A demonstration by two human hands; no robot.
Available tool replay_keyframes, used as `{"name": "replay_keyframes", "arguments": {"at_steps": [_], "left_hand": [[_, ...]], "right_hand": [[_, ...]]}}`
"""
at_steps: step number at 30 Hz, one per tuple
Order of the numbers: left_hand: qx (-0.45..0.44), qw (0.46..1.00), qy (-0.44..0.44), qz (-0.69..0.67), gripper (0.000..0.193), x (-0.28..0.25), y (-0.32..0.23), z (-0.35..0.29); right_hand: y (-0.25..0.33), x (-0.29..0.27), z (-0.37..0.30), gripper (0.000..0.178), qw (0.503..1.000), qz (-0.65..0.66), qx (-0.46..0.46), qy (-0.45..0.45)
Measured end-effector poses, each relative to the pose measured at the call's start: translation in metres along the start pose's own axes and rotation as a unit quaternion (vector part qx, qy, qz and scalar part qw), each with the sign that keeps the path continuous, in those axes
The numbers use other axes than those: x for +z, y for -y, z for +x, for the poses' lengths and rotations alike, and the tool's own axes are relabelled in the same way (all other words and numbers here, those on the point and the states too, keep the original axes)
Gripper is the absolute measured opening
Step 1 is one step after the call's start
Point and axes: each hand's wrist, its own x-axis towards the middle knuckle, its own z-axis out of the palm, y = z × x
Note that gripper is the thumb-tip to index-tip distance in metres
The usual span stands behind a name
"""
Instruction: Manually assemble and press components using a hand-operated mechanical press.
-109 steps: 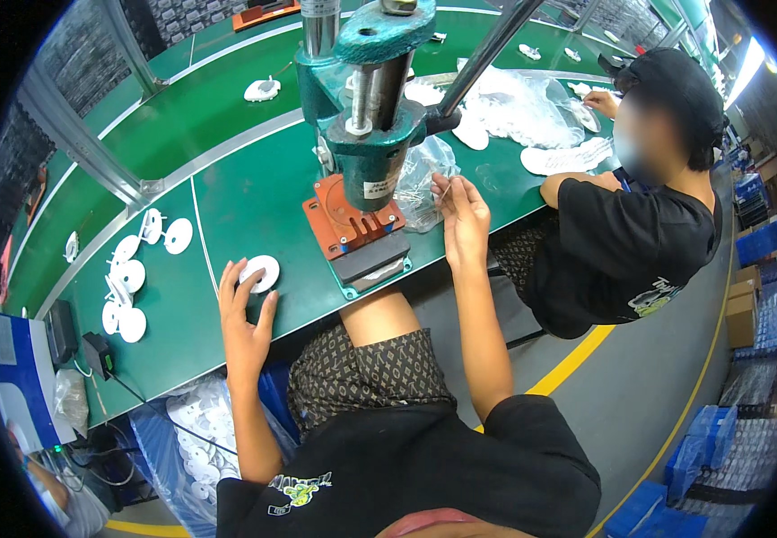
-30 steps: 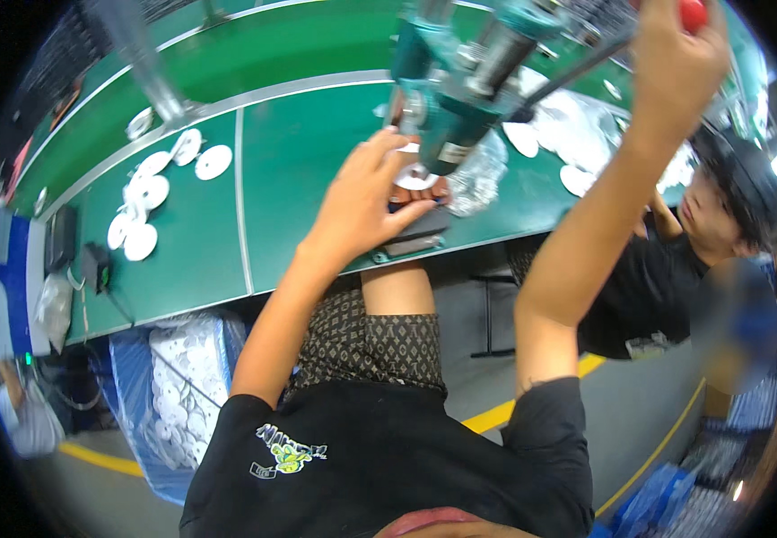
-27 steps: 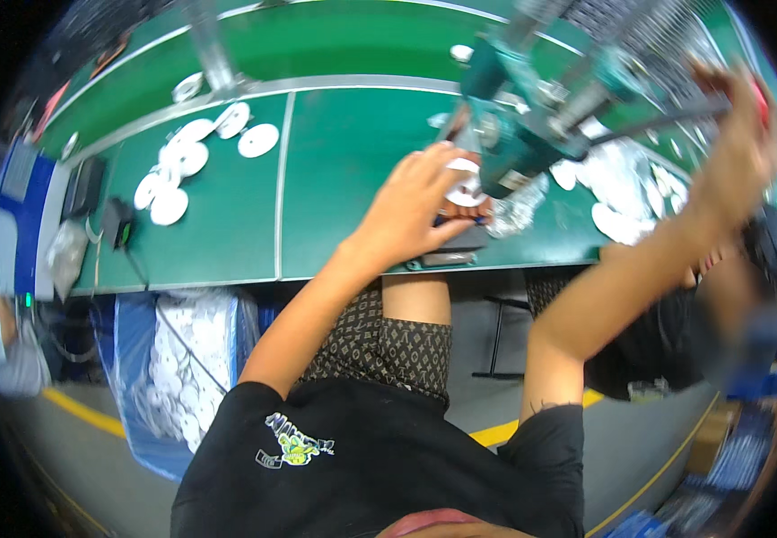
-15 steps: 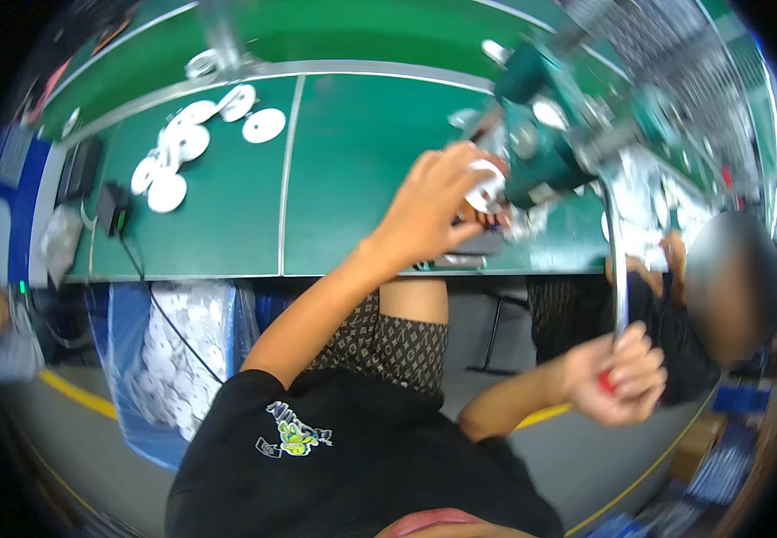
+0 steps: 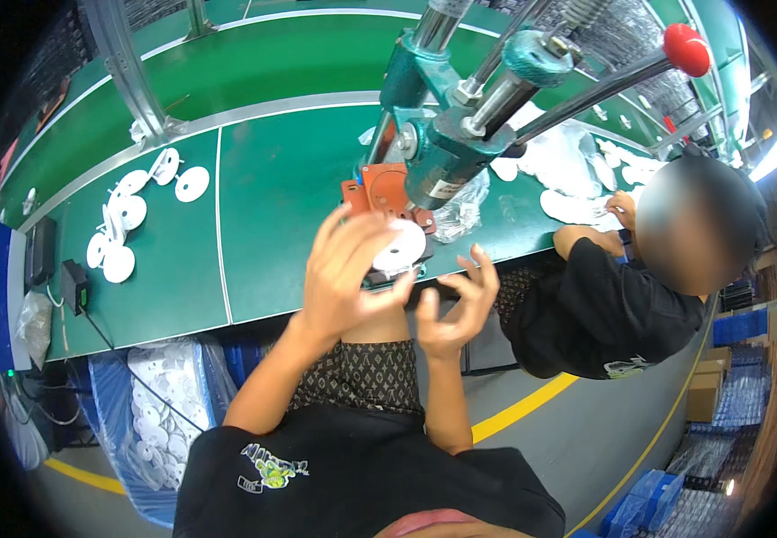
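A white round disc (image 5: 399,248) with a small centre hole sits at the front of a green lever press (image 5: 460,148), below its ram. My left hand (image 5: 350,269) curls about the disc's left side, fingers at its upper edge and thumb near its lower edge; the fingertips are blurred. Whether the disc touches the press base beneath is hidden. My right hand (image 5: 460,309) is just right of the disc, apart from it, fingers spread and bent with nothing in them. The press lever's red knob (image 5: 686,49) stands high at the upper right.
Several white discs (image 5: 126,212) lie on the green table's left part. A blue-lined bin (image 5: 160,421) of white discs stands below the left edge. Clear plastic bags (image 5: 568,161) lie right of the press, by a seated co-worker (image 5: 604,296). A black adapter (image 5: 74,287) trails a cable.
My right hand has let go of the lever's red knob and come in beside the disc. The lever has swung up. My left hand stays by the disc. The view has shifted.
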Motion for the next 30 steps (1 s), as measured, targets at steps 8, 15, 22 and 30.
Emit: {"name": "replay_keyframes", "arguments": {"at_steps": [8,15,22,30], "left_hand": [[-0.174,0.946,0.153,-0.225,0.05,-0.02,-0.033,-0.035],[-0.138,0.963,0.089,0.212,0.053,-0.097,0.039,-0.001],[-0.244,0.885,0.104,0.382,0.035,-0.119,0.168,-0.044],[-0.265,0.915,0.093,0.289,0.023,-0.116,0.142,-0.02]], "right_hand": [[-0.009,0.002,-0.015,0.052,0.988,0.048,-0.115,0.091],[-0.119,-0.015,0.071,0.069,0.973,0.044,0.225,-0.035],[-0.273,-0.009,0.092,0.07,0.956,-0.176,0.216,0.088],[-0.266,-0.004,0.098,0.078,0.943,-0.244,0.195,0.113]]}}
